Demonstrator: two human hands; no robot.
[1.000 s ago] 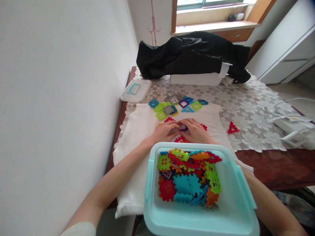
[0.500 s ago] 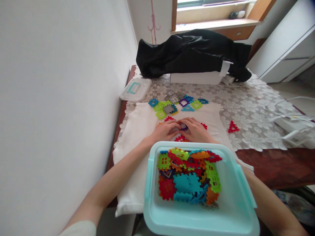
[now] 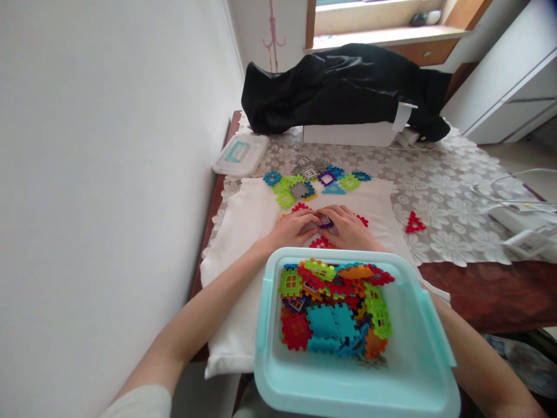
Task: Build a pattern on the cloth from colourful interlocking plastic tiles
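Observation:
Both hands meet over the white cloth (image 3: 235,232), just beyond the turquoise bin. Between their fingertips is a small purple building tile (image 3: 326,221) with a white window insert. My left hand (image 3: 298,226) has its fingers curved against the tile's left side. My right hand (image 3: 346,227) grips it from the right, partly covering it. Red building tiles (image 3: 321,242) lie under and around the hands, with another red tile (image 3: 362,220) showing past the right hand. How the tiles join is hidden by the fingers.
A turquoise bin (image 3: 413,371) full of colourful tiles stands in front. Farther back lie green tiles (image 3: 285,200), blue and grey ones, and a clear lid (image 3: 241,155). A red triangle tile (image 3: 415,222) rests at right. A black cover (image 3: 348,90) drapes something behind; a wall (image 3: 108,145) borders the left.
The view has shifted slightly. Both hands stay together on the purple tile, with hardly any visible movement.

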